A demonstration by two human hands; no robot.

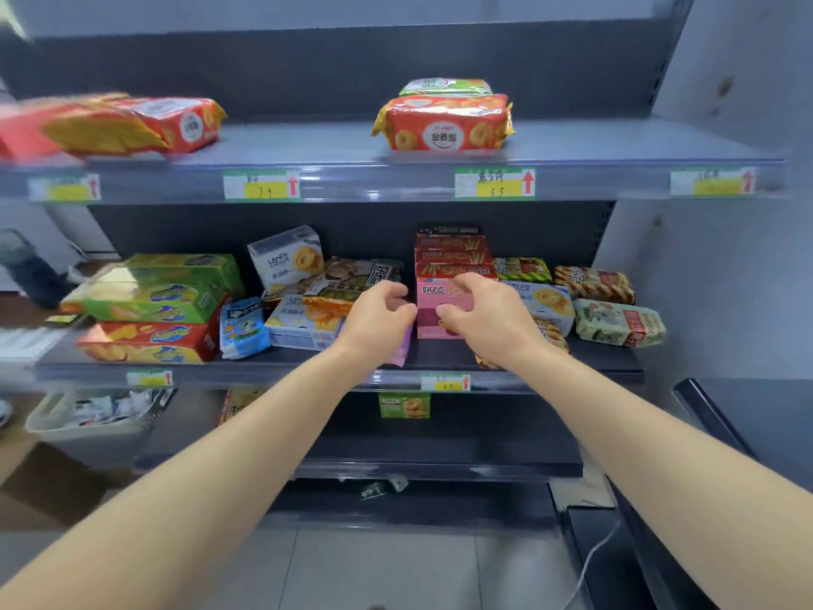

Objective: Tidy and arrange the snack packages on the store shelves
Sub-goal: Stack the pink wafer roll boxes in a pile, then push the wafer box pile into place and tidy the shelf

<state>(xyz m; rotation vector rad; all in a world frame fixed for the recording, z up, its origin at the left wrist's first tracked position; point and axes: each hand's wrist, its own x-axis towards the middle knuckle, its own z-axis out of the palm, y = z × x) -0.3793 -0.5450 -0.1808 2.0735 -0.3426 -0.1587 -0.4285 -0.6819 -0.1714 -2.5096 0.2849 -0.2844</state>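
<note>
Item: pink box (431,295), stood face-out on middle shelf (598,358) under red boxes (453,256) | located between hands | left hand (378,317) beside its left edge | right hand (490,321) nearer, overlapping its front | fingers half-curled, grip not determinable

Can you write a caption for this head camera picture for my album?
Left hand and right hand reach for a pink box on the middle shelf.
</note>
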